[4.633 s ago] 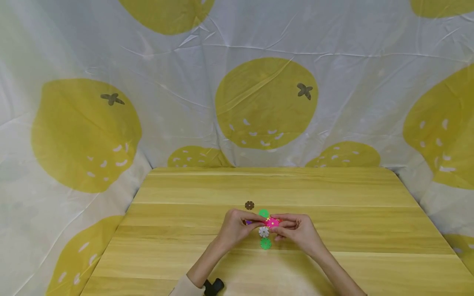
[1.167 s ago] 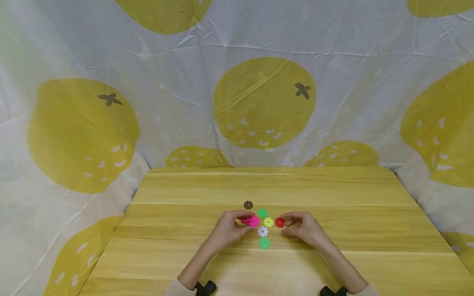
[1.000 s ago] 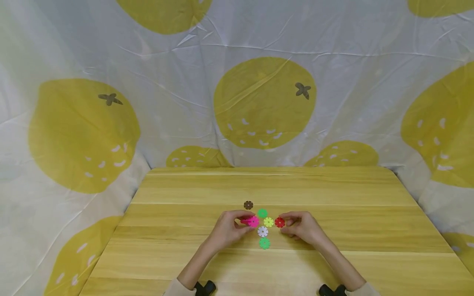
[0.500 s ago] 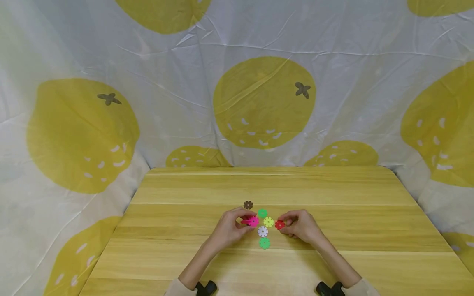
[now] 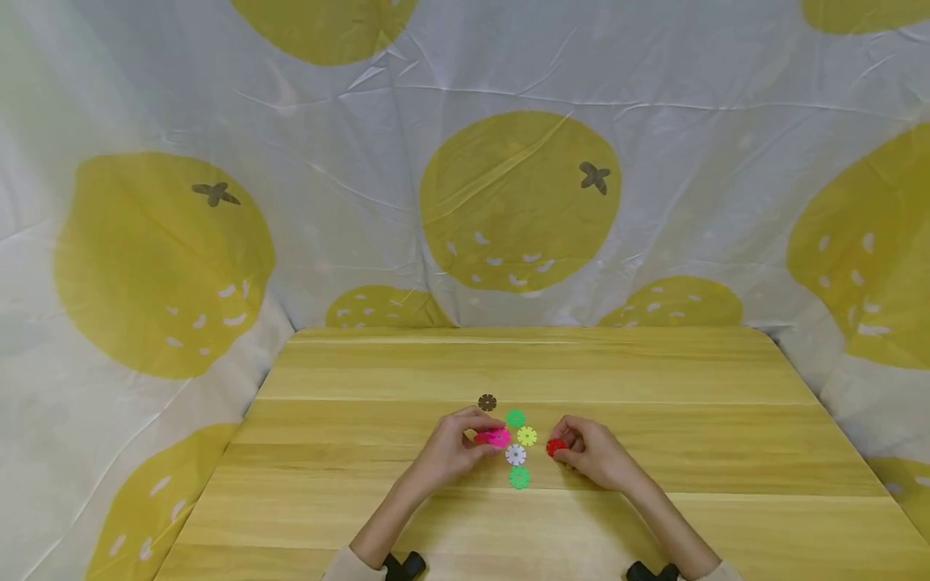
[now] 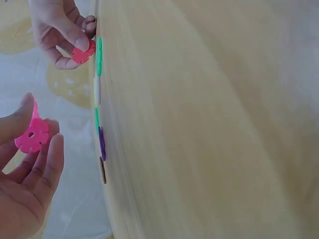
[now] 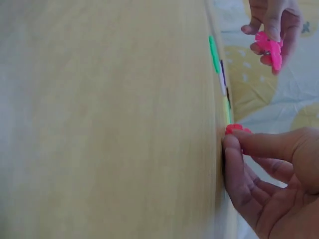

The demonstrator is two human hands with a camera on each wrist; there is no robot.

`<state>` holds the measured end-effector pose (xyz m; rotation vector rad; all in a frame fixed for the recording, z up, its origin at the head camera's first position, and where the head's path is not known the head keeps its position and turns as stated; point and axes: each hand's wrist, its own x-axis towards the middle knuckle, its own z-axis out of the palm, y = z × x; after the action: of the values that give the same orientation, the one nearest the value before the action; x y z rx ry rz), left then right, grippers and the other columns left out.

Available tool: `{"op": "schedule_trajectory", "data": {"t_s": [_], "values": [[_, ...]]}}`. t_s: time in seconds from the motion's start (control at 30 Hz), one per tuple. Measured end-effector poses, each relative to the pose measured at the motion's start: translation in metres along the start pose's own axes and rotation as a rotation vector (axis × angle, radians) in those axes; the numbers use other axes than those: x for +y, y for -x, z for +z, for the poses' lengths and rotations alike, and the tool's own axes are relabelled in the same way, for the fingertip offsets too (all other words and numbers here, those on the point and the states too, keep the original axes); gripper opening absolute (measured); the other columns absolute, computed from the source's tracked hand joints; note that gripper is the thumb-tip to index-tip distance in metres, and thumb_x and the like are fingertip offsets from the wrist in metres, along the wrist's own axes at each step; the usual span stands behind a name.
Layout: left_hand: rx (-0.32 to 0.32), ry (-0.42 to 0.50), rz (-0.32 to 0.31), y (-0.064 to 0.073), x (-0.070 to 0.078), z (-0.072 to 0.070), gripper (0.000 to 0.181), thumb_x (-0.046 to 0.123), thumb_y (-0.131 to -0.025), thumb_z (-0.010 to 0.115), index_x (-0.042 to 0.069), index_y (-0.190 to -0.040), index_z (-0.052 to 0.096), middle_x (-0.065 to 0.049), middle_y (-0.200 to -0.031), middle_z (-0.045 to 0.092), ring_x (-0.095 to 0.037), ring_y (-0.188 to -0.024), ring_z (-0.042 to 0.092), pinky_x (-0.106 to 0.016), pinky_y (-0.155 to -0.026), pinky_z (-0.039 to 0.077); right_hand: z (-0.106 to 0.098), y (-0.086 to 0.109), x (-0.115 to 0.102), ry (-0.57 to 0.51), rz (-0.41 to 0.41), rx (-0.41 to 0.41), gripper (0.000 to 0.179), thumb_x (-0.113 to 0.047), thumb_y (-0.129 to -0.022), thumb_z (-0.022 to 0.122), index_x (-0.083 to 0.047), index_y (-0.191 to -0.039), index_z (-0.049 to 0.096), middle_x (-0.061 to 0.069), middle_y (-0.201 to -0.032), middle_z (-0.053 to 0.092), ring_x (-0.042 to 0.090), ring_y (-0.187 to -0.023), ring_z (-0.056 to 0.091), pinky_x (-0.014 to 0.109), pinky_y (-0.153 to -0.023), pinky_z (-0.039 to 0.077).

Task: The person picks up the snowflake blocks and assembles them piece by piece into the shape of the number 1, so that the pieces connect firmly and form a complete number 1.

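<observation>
My left hand pinches a pink notched plastic disc with a second pinkish-red piece joined at an angle behind it. In the left wrist view this pink disc sits between thumb and fingers, above the table. To the right, my right hand holds a red notched disc between thumb and fingers. The right wrist view has the red disc at the fingertips, near the tabletop. Between the hands lie a yellow disc, a white disc and two green discs, one far, one near.
A brown disc lies beyond the left hand. A purple disc shows edge-on in the left wrist view; from the head the left hand hides it. The wooden table meets a lemon-print curtain at its back.
The right hand has gripped the red disc, lifted it off the table and drawn it slightly right and nearer. Earlier the pink disc was between both hands; now the left hand alone holds it.
</observation>
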<state>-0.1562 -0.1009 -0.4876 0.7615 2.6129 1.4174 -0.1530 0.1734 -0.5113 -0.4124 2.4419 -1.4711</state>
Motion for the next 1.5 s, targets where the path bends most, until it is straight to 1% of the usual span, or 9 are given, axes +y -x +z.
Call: {"op": "schedule_trajectory", "data": {"t_s": [0.1,0.23,0.4,0.6,0.73,0.83,1.0,1.27,1.5], "values": [[-0.01,0.023,0.002,-0.001,0.001,0.001,0.027,0.002,-0.087,0.08,0.002,-0.114,0.077,-0.009,-0.106,0.073,-0.022,-0.097,0.068,-0.02,-0.068,0.057,0.0,0.001,0.001,-0.125,-0.012,-0.03,0.015,0.003,-0.097,0.067,0.007,-0.109,0.061,0.018,-0.088,0.069,0.019,-0.069,0.071,0.025,-0.06,0.061],[-0.032,0.053,-0.024,-0.002,0.003,0.003,0.026,0.004,-0.088,0.081,0.005,-0.114,0.077,-0.007,-0.105,0.073,-0.016,-0.094,0.065,-0.019,-0.069,0.056,0.0,0.004,0.003,-0.276,-0.037,-0.05,0.024,0.004,-0.096,0.067,0.012,-0.117,0.058,0.027,-0.095,0.069,0.027,-0.077,0.076,0.033,-0.068,0.064],[-0.059,0.079,-0.057,-0.003,0.004,0.004,0.024,0.005,-0.089,0.081,0.01,-0.113,0.078,-0.002,-0.106,0.073,-0.009,-0.093,0.062,-0.02,-0.069,0.055,0.001,0.007,0.0,-0.336,-0.073,-0.026,0.028,0.0,-0.096,0.07,0.011,-0.121,0.063,0.029,-0.101,0.071,0.028,-0.082,0.077,0.037,-0.076,0.065],[-0.086,0.108,-0.059,-0.003,0.007,0.003,0.023,0.007,-0.091,0.079,0.012,-0.113,0.078,-0.003,-0.109,0.075,-0.012,-0.096,0.063,-0.022,-0.071,0.056,0.007,0.009,-0.008,-0.4,-0.101,0.014,0.032,-0.003,-0.096,0.072,0.012,-0.123,0.066,0.033,-0.107,0.072,0.03,-0.087,0.079,0.043,-0.081,0.063],[-0.103,0.125,-0.055,-0.004,0.01,0.003,0.023,0.008,-0.092,0.079,0.011,-0.115,0.077,-0.004,-0.112,0.076,-0.015,-0.1,0.065,-0.023,-0.073,0.057,0.011,0.01,-0.012,-0.418,-0.112,0.044,0.033,-0.003,-0.095,0.072,0.012,-0.123,0.066,0.031,-0.107,0.073,0.031,-0.089,0.079,0.044,-0.081,0.063],[-0.106,0.123,-0.051,-0.005,0.011,0.003,0.022,0.01,-0.092,0.079,0.01,-0.114,0.077,-0.004,-0.111,0.075,-0.016,-0.1,0.065,-0.022,-0.073,0.057,0.013,0.01,-0.014,-0.404,-0.121,0.069,0.032,-0.005,-0.095,0.073,0.011,-0.123,0.067,0.028,-0.104,0.073,0.032,-0.088,0.079,0.043,-0.08,0.063],[-0.109,0.13,-0.049,-0.005,0.012,0.004,0.021,0.01,-0.092,0.079,0.01,-0.113,0.078,-0.005,-0.11,0.076,-0.014,-0.096,0.064,-0.022,-0.072,0.056,0.014,0.011,-0.014,-0.381,-0.133,0.088,0.031,-0.006,-0.096,0.073,0.01,-0.122,0.067,0.027,-0.102,0.073,0.033,-0.088,0.079,0.041,-0.077,0.065],[-0.115,0.168,-0.053,-0.004,0.012,0.004,0.021,0.01,-0.092,0.078,0.009,-0.113,0.078,-0.008,-0.11,0.076,-0.011,-0.094,0.064,-0.02,-0.073,0.056,0.015,0.012,-0.016,-0.408,-0.113,0.104,0.031,-0.005,-0.095,0.073,0.008,-0.123,0.067,0.023,-0.101,0.073,0.037,-0.088,0.078,0.045,-0.078,0.064],[-0.121,0.188,-0.049,-0.004,0.012,0.004,0.022,0.011,-0.093,0.078,0.01,-0.115,0.078,-0.008,-0.111,0.077,-0.005,-0.09,0.065,-0.021,-0.074,0.058,0.016,0.014,-0.016,-0.411,-0.143,0.107,0.032,-0.004,-0.095,0.072,0.01,-0.124,0.067,0.024,-0.101,0.073,0.034,-0.086,0.078,0.045,-0.078,0.063]]}}
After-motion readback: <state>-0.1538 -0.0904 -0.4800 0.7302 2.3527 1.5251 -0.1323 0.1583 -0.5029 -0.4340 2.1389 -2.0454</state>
